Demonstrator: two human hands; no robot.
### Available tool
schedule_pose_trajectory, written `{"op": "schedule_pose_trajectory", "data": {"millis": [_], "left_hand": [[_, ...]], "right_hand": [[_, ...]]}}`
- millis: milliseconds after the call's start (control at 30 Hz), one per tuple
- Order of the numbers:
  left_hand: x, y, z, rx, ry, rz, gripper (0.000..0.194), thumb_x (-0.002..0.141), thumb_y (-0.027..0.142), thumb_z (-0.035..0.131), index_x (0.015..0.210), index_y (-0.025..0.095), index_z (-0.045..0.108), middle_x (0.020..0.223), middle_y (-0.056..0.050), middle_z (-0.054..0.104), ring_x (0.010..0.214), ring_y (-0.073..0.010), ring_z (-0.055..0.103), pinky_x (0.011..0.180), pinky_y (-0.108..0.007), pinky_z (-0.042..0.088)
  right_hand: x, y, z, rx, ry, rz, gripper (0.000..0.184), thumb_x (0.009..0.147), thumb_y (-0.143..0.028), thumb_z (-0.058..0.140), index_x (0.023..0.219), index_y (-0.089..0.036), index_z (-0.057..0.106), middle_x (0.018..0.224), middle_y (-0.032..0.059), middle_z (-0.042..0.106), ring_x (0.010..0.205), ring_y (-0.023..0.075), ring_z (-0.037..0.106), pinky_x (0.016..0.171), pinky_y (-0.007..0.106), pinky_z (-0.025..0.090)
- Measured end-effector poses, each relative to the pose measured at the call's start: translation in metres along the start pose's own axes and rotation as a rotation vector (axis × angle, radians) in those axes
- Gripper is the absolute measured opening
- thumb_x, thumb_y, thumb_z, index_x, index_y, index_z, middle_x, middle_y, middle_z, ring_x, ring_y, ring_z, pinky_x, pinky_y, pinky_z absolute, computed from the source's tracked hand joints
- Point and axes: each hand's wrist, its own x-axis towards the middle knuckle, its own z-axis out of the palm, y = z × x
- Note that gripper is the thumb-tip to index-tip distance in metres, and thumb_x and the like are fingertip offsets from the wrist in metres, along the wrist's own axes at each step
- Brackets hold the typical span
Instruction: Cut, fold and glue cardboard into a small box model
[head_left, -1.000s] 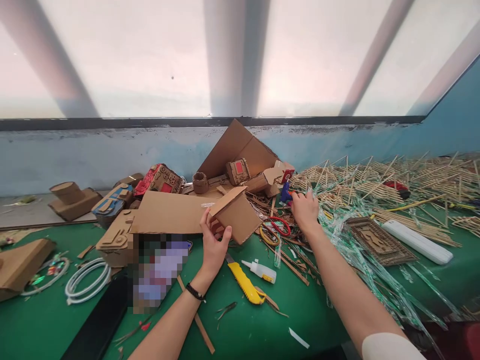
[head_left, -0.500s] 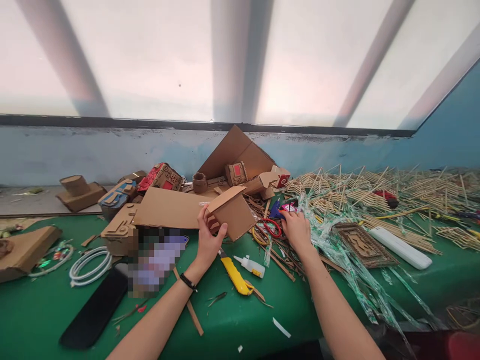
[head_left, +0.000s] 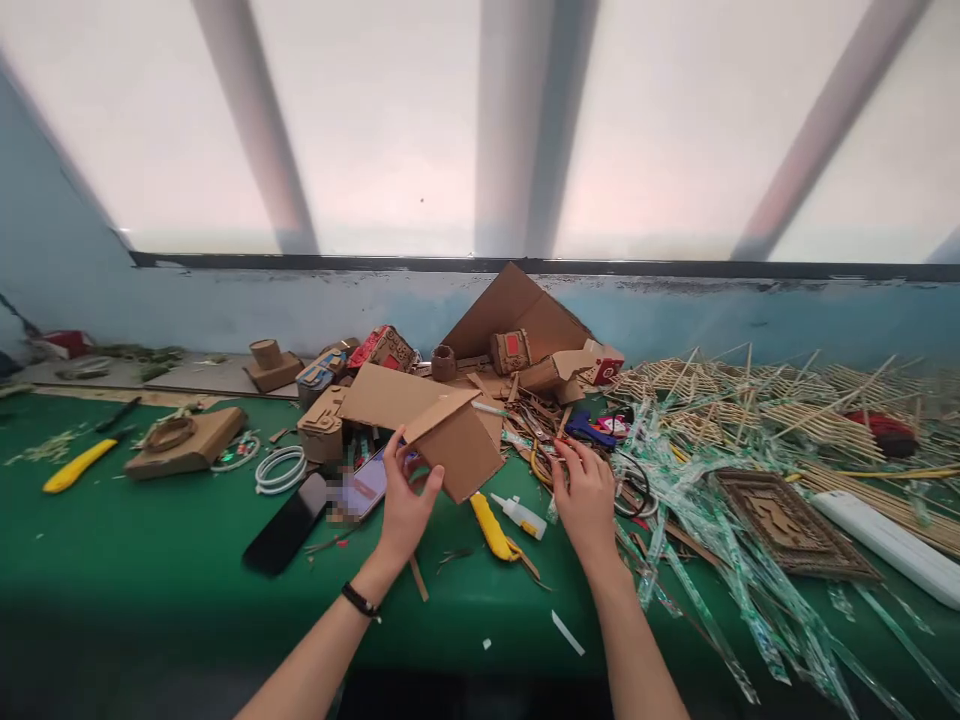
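My left hand (head_left: 407, 500) grips a folded piece of cardboard (head_left: 461, 455) with a flap along its top, fingers behind and thumb at the lower edge. My right hand (head_left: 586, 495) is over a heap of cardboard scraps (head_left: 517, 405), its fingers bent slightly apart; nothing is plainly held. Just beyond it lie a blue tool (head_left: 590, 430) and a dark cable loop (head_left: 637, 485). Between my hands, a yellow utility knife (head_left: 491, 527) and a small white glue bottle (head_left: 523, 516) rest on the green table (head_left: 187, 540).
Cardboard models (head_left: 321, 425) and a large flat sheet (head_left: 386, 395) lie at the left and back. Phones (head_left: 285, 525) and a coiled white cable (head_left: 280, 470) sit left. Right are plastic strips (head_left: 739, 560), stick frames (head_left: 810, 410), a carved panel (head_left: 791, 520) and a white bar (head_left: 892, 545).
My right hand has left the blue tool and come nearer, over the scraps. The red-handled loops beside it no longer show there. The view has swung left; my left hand keeps the cardboard.
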Motion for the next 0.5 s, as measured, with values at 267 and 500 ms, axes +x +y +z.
{"op": "schedule_pose_trajectory", "data": {"millis": [267, 500], "left_hand": [[-0.05, -0.031, -0.003, 0.265, 0.112, 0.185, 0.077, 0.089, 0.041, 0.08, 0.153, 0.028, 0.038, 0.148, -0.018, 0.057, 0.133, -0.0312, 0.066, 0.106, -0.051, 0.061], [-0.043, -0.03, -0.006, 0.31, 0.065, 0.135, 0.079, 0.095, 0.038, 0.075, 0.162, 0.029, 0.033, 0.153, -0.018, 0.055, 0.139, -0.0309, 0.062, 0.111, -0.051, 0.059]], "right_hand": [[-0.043, -0.012, 0.0, 0.087, -0.046, -0.031, 0.029, 0.102, -0.021, 0.05, 0.113, -0.023, 0.077, 0.115, 0.0128, 0.079, 0.114, 0.0339, 0.066, 0.103, 0.05, 0.048], [-0.04, -0.017, -0.003, 0.112, -0.143, -0.172, 0.033, 0.109, -0.024, 0.046, 0.119, -0.017, 0.076, 0.106, 0.0125, 0.081, 0.103, 0.0305, 0.069, 0.093, 0.044, 0.052]]}}
